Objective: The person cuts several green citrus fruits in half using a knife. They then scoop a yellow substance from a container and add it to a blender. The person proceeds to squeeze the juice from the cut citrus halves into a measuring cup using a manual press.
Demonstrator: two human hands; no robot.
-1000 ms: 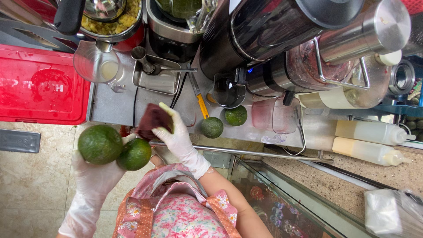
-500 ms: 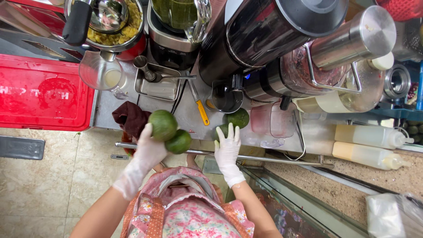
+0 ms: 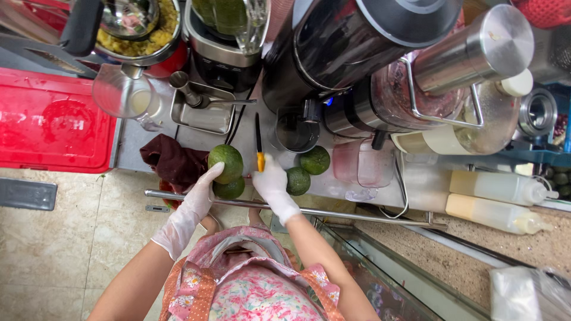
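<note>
Head view, one frame. Green round fruits counted: four. Two sit under the left hand (image 3: 199, 190), gloved, fingers curled over the upper fruit (image 3: 225, 163) with the lower fruit (image 3: 229, 189) touching it beneath, both at the steel counter's (image 3: 137, 139) front edge. Two more fruits (image 3: 306, 169) lie just beside the right hand (image 3: 270, 181), gloved, closed around the yellow handle of one knife (image 3: 259, 145), blade pointing away. One dark red cloth (image 3: 172, 160) lies left of the held fruits. Squeeze bottles (image 3: 496, 199): two, far right.
</note>
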